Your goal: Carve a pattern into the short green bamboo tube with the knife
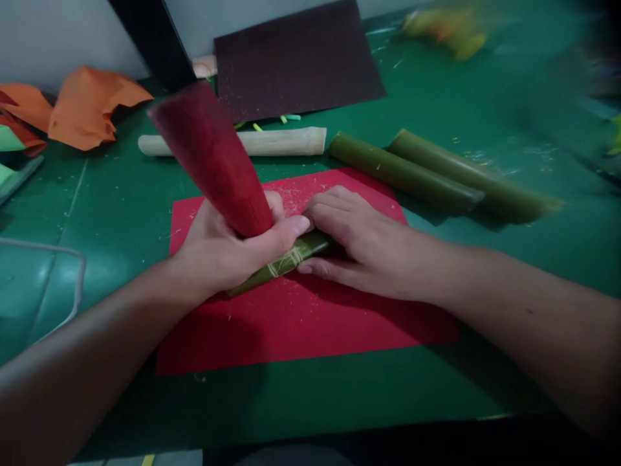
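Observation:
My left hand (218,252) is closed round a thick red handle (218,162) that leans up and to the left. Whatever is at its lower end is hidden by the hand. Beneath the fingers lies a green bamboo piece (288,259) with pale lines carved across its skin. My right hand (363,239) grips the right end of this bamboo, thumb on the near side and fingers over the far side. Both hands nearly touch above it. Under the bamboo is a red sheet (291,330) scattered with fine shavings.
Behind the sheet lies a pale peeled bamboo stick (286,142). Two green bamboo lengths (407,171) rest at the right. A dark brown sheet (295,65) is at the back, and crumpled orange paper (92,110) at the left. All lie on a green table (339,395).

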`<state>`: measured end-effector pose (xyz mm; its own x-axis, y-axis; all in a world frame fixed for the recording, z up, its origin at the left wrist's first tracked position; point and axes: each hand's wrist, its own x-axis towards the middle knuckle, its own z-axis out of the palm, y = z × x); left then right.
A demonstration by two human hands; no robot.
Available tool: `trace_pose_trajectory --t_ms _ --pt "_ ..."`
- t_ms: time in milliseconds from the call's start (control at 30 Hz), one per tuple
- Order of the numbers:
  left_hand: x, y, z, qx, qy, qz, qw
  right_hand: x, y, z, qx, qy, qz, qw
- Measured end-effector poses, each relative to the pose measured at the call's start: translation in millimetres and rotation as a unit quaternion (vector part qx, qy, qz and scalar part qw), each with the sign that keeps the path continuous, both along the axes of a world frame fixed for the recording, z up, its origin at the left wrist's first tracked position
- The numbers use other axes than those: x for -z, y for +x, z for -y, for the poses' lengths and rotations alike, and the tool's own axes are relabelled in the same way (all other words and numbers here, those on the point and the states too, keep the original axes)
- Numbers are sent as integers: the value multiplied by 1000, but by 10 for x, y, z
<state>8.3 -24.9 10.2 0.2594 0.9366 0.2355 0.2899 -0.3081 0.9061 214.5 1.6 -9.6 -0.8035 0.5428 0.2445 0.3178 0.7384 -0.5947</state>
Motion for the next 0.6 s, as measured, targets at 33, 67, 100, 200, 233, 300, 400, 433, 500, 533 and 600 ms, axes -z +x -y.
trace_pose_trajectory --t_ms 33,67,100,200,233,300,400,433,500,533,600 --pt "10 -9 -4 -4 5 1 1000 -2 4 -1 1 2 1 1000" --pt "13 -17 -4 -5 9 -6 1000 -4 6 -1 1 3 2 1000" --pt "8 -24 -1 -3 13 -19 1000 -5 6 -2 2 3 3 1000" --pt "-33 -33 15 7 23 -61 998 -5 -3 -2 -2 4 1 1000" --pt "-47 -31 18 8 23 -70 997 -4 -8 -2 -2 4 -1 1000" --pt "-59 -24 17 8 21 -73 997 -2 -14 -2 1 7 -2 1000" --pt "-42 -13 8 -7 17 -46 999 -2 -15 -3 3 8 -3 1000" --pt "-33 -9 6 -16 9 -28 999 -2 -14 -3 3 8 -2 1000" --pt "-24 3 6 -29 -10 21 999 0 -13 -3 2 10 -6 1000" --pt "-24 11 8 -31 -16 45 998 2 -12 -2 3 12 -8 1000" --pt "-33 33 10 -29 -19 76 996 6 -12 2 3 17 -15 1000"
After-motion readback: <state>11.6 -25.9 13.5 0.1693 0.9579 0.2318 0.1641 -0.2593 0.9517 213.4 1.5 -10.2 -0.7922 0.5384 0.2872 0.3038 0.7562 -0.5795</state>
